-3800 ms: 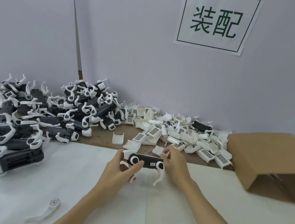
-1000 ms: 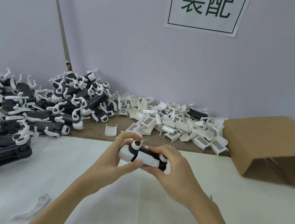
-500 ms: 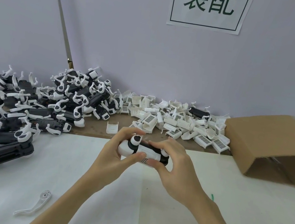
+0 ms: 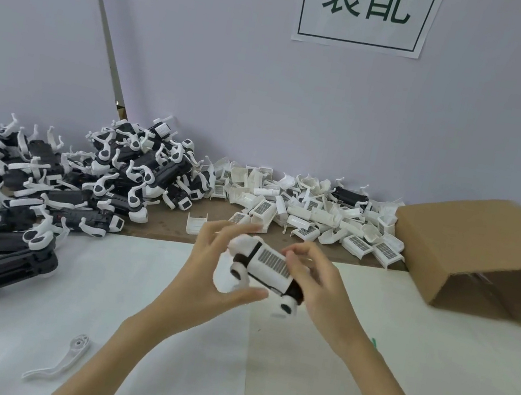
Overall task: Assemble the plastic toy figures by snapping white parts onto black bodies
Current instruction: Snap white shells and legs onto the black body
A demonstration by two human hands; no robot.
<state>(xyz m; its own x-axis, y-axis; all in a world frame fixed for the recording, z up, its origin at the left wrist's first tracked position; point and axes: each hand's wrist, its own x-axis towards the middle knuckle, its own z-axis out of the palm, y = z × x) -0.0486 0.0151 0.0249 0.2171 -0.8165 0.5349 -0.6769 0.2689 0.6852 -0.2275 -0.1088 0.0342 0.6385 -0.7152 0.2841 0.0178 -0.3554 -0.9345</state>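
Held above the white sheet (image 4: 417, 347) between my left hand (image 4: 205, 267) and right hand (image 4: 319, 288), both curled around it, the toy figure (image 4: 269, 268) has turned, its white grille cover now uppermost, apparently snapped on and ready for the assembled pile (image 4: 56, 182).

The black-and-white toy figure (image 4: 269, 270) bears a grey striped panel; the cardboard box (image 4: 484, 243) is brown.
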